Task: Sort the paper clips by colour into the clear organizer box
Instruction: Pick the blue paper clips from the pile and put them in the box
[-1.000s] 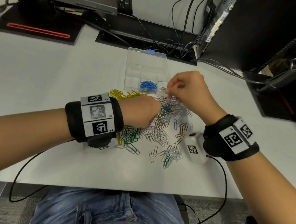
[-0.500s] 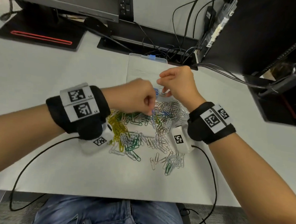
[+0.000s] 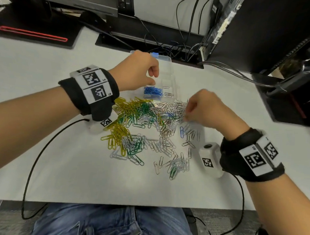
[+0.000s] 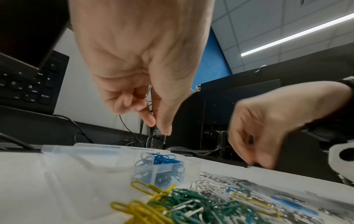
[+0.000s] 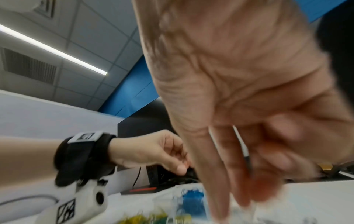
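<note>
The clear organizer box lies open at the back of the table, with blue clips in one near compartment and a few silver ones beside them. My left hand hovers just above the blue compartment, fingers curled and thumb near the forefinger. The left wrist view shows no clip in that hand. A mixed pile of yellow, green, silver and blue clips lies in front of the box. My right hand has its fingertips down in the silver clips at the pile's right edge. Blur hides any pinch there.
A monitor base with a red stripe, a keyboard and tangled cables line the back. A black computer case stands at the right. Loose clips reach towards the front edge. Wrist-camera cables trail off the table.
My left hand rose from the pile and moved back over the blue compartment. My right hand came away from the box and dropped to the silver clips on the right.
</note>
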{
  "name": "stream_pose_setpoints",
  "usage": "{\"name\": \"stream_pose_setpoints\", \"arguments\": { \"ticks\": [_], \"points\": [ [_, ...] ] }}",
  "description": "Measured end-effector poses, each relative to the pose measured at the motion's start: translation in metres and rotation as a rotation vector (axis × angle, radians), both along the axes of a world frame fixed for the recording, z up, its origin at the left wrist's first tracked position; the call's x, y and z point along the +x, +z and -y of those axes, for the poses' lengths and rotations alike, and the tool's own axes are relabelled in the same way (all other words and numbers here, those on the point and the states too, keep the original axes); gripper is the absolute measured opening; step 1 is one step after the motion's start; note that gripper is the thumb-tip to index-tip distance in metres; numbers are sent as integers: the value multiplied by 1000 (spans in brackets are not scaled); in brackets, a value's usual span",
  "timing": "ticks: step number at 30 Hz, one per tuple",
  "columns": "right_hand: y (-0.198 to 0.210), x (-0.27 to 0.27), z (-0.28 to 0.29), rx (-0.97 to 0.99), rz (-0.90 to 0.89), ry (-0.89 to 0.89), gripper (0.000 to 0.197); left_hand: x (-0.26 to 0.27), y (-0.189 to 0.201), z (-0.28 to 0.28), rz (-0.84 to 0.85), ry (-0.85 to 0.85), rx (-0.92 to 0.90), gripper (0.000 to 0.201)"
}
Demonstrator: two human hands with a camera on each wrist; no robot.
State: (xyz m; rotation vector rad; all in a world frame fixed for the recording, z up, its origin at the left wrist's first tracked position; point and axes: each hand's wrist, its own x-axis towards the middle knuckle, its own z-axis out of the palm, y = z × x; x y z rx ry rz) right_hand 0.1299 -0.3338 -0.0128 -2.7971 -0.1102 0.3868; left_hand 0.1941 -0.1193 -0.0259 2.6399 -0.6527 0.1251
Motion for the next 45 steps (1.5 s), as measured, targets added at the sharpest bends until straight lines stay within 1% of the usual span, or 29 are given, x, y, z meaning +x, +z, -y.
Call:
{"name": "stream_pose_setpoints", "arguments": {
  "ticks": [2,3,5,6,8,10,12,15,18,20,22,24,28,32,34,35,40,43,45],
  "points": [
    [-7,-9,1,-160,-129,26,28,-8,4,1,24,-41,2,17],
    [-10,-12,1,-199,-168,35,35,-13,5,5,18,-89,16,17],
    [-12,-15,-2,-230,-202,45,43,-26,6,14,-42,-212,80,18],
    [-13,-16,-3,-236,-200,48,44,-33,5,19,-83,-268,127,21],
    [-14,-15,-7,-241,-177,57,39,-43,0,27,-139,-345,242,26],
    [-17,-12,-10,-224,-154,72,27,-48,-5,33,-161,-377,334,29],
    [-21,-10,-11,-189,-148,91,17,-51,-9,34,-175,-394,355,27],
    [-24,-6,-6,-167,-149,111,13,-51,-10,29,-211,-393,310,18],
    [-22,-2,-3,-111,-99,73,8,-50,-7,26,-208,-321,253,13],
    [-19,-1,-4,-79,-57,59,14,-49,-6,29,-176,-264,246,9],
    [-18,-2,-6,-65,-59,60,20,-49,-6,35,-159,-244,268,5],
    [-19,-2,-7,-80,-82,66,24,-49,-6,43,-178,-262,291,7],
    [-22,-1,-9,-112,-121,109,13,-46,-10,51,-246,-304,329,14],
    [-22,-2,-7,-110,-173,146,9,-43,-13,53,-293,-290,340,13],
    [-20,-2,-5,-95,-169,159,4,-44,-13,52,-322,-296,332,13],
    [-19,-2,-4,-81,-152,151,5,-44,-13,50,-332,-303,327,14],
    [-13,1,4,60,-53,89,11,-47,-14,46,-347,-332,302,19],
    [-12,2,10,196,-67,39,13,-47,-14,45,-324,-328,268,16],
    [-10,2,13,285,-90,-2,13,-45,-11,43,-302,-315,212,13]
  ]
}}
